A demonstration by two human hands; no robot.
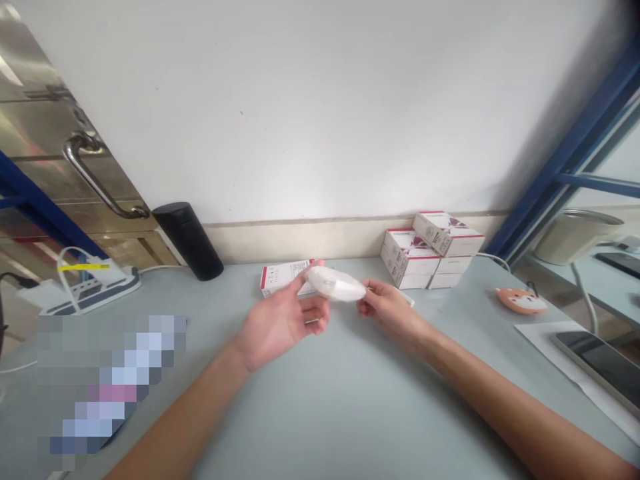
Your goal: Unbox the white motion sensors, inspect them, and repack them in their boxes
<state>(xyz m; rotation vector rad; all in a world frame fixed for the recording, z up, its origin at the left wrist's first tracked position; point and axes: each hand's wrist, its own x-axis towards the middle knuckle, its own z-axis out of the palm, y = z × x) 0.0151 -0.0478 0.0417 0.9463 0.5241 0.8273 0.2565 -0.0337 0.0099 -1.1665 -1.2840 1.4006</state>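
A white wrapped item (336, 284) is held up between both hands over the grey-green table. My left hand (287, 320) grips its left end, with the thumb at the upper side and the fingers curled below. At its right end, my right hand (385, 307) pinches the item between closed fingers. Behind my left hand lies a white and red box (280, 277), partly covered by the hand. A thin white piece (407, 299) shows just behind my right hand.
Several white and red boxes (430, 250) are stacked at the back right. A black bottle (189, 241) and a power strip (95, 293) stand left. An orange object (521, 300) and a phone (600, 363) lie right. A pixelated patch covers the lower left.
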